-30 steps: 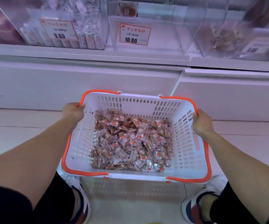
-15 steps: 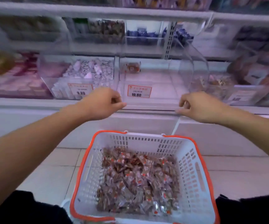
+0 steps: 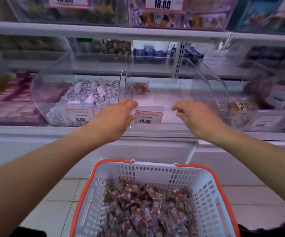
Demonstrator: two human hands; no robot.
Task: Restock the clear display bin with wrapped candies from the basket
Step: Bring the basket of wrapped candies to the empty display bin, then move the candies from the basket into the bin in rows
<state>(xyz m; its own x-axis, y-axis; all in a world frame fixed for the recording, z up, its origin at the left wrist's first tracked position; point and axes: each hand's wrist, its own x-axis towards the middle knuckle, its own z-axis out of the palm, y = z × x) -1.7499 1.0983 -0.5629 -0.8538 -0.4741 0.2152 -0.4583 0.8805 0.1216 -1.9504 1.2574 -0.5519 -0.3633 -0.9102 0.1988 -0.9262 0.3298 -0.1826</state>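
Both hands reach to the front lip of the clear plastic display bin (image 3: 157, 98) on the shelf. Left hand (image 3: 116, 117) flat, fingers straight at the bin's left corner. Right hand (image 3: 194, 117) fingers loosely bent at the lip; contact unclear. Bin nearly bare, orange price tag (image 3: 149, 117) reading 10.80. White slotted basket with orange rim (image 3: 205, 190) below, full of brown wrapped candies (image 3: 143, 209).
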